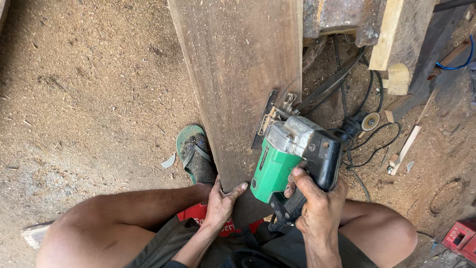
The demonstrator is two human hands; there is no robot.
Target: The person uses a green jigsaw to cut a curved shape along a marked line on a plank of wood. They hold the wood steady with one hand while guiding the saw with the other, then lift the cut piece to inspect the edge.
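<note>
Head view, looking straight down: a seated person works on a long dark brown wooden plank (233,64) that runs from between the knees away toward the top of the picture. The left hand (220,198) is clenched on the plank's near left edge, thumb lying on the upper face and fingers curled underneath. The right hand (317,203) is wrapped around the black rear handle of a green and grey handheld electric saw (292,154), a firm grip with the thumb pressed against the black housing. The saw rests on the plank's near right portion, its flat metal base plate (264,119) lying on the wood just ahead of the motor body. A black power cord (369,144) loops over the sawdust-covered floor (84,94) to the right of the plank. A foot in a worn green sandal (195,154) sits just beside the plank's left edge. Pale wooden offcuts (396,54) lie at upper right, and a red plastic crate (461,238) sits at the lower right corner.
</note>
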